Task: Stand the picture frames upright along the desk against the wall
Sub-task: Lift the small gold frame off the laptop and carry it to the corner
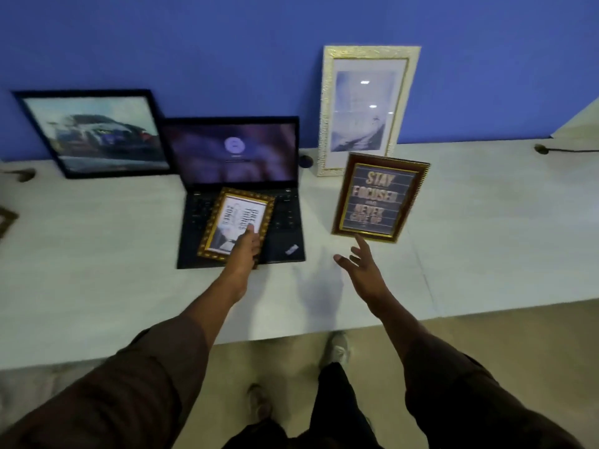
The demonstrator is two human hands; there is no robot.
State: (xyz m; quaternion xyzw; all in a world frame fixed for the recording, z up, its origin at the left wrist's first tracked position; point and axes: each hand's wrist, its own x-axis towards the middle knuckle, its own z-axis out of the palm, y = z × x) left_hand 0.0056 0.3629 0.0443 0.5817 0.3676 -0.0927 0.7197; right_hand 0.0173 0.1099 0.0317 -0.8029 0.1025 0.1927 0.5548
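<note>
Two hands: both over the bench (486, 222).
Left hand (246, 251): grasping the ornate gold frame (223, 222), tilted above the laptop (240, 196) keyboard.
Right hand (363, 264): released, fingers spread, just below the brown frame (379, 197).
Brown frame: upright, mid-bench.
White frame (366, 108), black frame (94, 134): rear edge, leaning on the blue wall (227, 43).

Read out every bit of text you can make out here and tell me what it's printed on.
"STAY FOCUSED AND NEVER GIVE UP": brown frame standing on the desk; the small "AND" is blurred.
"GREAT THINGS": gold frame held by the left hand over the laptop, turned sideways; the rest is unreadable.
Laptop corner logo: too blurred.
</note>
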